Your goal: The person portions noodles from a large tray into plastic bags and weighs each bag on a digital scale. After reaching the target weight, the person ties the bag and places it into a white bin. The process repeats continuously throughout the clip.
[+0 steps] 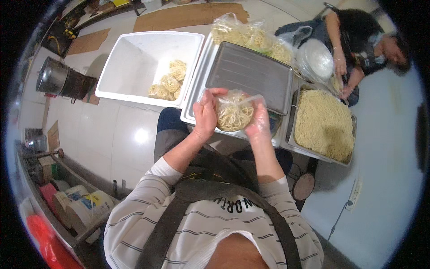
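Note:
Between my two hands is a clear plastic bag of noodles [234, 116], its gathered top facing up. My left hand [207, 112] grips the bag's left side, thumb and fingers around the film. On the right side, my right hand [258, 117] holds it too and seems to wear a thin clear glove. Just beyond the bag lies a grey metal tray [250, 75]. To my left stands a white foam box [127, 67] with several bagged noodle portions [170, 82] in its right end. A tray of loose noodles [322, 124] stands to my right.
Larger plastic bags of noodles [252, 35] sit behind the grey tray. A co-worker [356, 43] crouches at the far right beside wrapped white round containers [315, 59]. A metal pot [53, 75] stands at left, and a rack with buckets [87, 205] is at lower left.

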